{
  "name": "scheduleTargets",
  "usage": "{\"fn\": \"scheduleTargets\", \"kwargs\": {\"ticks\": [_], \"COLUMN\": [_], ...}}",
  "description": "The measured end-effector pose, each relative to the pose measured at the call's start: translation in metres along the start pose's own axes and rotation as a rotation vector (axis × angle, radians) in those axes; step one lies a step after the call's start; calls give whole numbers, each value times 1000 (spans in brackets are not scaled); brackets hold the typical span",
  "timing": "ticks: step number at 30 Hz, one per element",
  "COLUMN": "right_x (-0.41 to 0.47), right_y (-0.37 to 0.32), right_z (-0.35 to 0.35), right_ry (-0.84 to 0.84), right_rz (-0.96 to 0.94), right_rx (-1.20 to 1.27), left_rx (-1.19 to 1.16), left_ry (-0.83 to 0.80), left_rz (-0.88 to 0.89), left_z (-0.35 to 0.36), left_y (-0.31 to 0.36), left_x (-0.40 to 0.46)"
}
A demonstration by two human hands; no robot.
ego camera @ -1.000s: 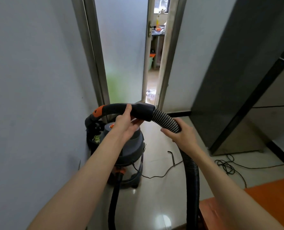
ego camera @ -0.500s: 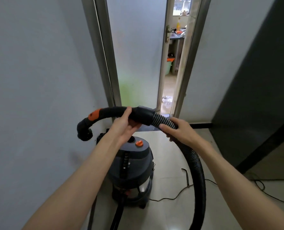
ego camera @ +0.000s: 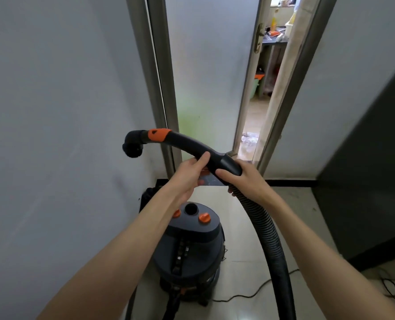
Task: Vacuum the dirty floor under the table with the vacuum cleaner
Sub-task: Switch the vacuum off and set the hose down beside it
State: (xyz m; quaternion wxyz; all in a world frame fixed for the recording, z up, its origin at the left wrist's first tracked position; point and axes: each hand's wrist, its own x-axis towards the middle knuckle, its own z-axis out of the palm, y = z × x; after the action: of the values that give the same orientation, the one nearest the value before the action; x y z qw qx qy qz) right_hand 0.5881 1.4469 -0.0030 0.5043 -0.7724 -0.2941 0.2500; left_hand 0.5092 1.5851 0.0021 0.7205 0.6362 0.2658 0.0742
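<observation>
While lifted higher than a second ago, handle (ego camera: 191, 146) gripped by left hand (ego camera: 189, 172), right hand (ego camera: 245, 179) fingers now wrapped round hose (ego camera: 268, 239) collar; vacuum cleaner (ego camera: 189, 245) unmoved, floor (ego camera: 245, 273) untouched.

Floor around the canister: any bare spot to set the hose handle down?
Bare tile lies between the vacuum canister and the dark cabinet, beyond the hose. A thin cord crosses nearer. Left is crowded: canister almost against the wall.
</observation>
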Motion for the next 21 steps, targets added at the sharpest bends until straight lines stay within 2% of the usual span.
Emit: {"fn": "scheduleTargets", "kwargs": {"ticks": [5, 10, 14, 21], "right_x": [46, 80, 102, 114], "right_y": [28, 84, 150, 232], "right_z": [32, 36, 41, 45], "right_ry": [188, 284, 243, 127], "right_rz": [65, 149, 243, 349], "right_rx": [193, 202, 84, 2], "left_rx": [188, 432, 706, 1081], "left_ry": [-12, 41, 91, -12], "left_rz": [-28, -172, -271, -215], "left_z": [-40, -79, -82, -39], "left_y": [-29, -116, -193, -276], "left_x": [49, 87, 118, 163]}}
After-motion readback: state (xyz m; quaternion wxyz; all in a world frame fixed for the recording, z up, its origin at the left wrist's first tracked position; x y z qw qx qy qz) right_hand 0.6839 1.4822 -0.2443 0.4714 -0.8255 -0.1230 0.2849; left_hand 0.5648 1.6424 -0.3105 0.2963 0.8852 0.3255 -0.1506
